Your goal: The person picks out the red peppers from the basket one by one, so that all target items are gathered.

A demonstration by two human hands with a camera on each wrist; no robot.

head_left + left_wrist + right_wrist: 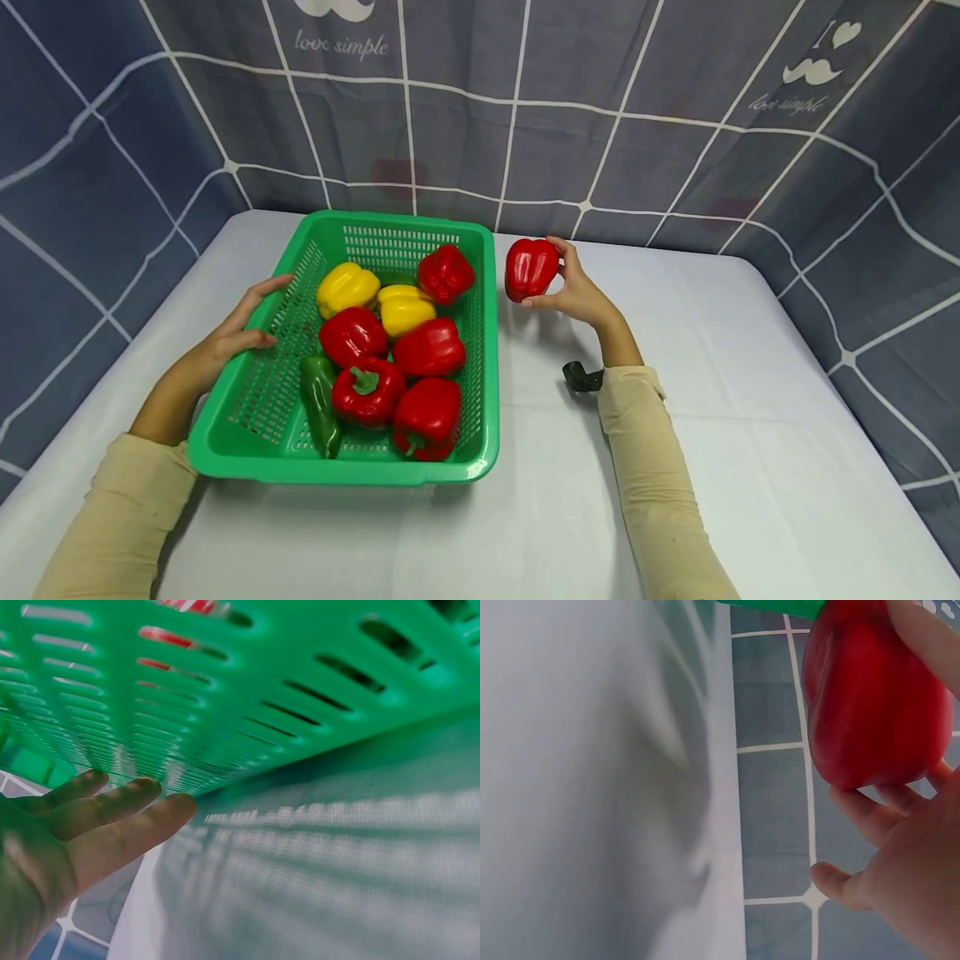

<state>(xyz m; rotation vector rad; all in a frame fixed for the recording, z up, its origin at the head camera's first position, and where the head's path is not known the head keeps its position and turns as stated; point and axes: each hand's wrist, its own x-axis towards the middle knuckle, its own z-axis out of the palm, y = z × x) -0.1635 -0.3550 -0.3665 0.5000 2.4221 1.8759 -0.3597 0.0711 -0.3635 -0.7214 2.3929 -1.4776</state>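
Note:
A green plastic basket (487, 350) with slotted walls stands on the left of the table. In it lie several red bell peppers (429, 347), two yellow bell peppers (348, 289) and a long green pepper (320, 408). My left hand (228, 337) holds the basket's left rim, its thumb over the edge; in the left wrist view, fingers (127, 832) extend along the slotted outer wall. Right of the basket, my right hand (573, 292) grips another red bell pepper (531, 269) between thumb and fingers. The right wrist view shows that pepper large, fingertips against its end.
A white cloth (720, 417) covers the table. Grey curtain (465, 142) with white lines hangs along the back and both sides. A small black object (581, 377) shows beside my right cuff. Another green pepper (395, 277) is partly hidden behind the yellow ones.

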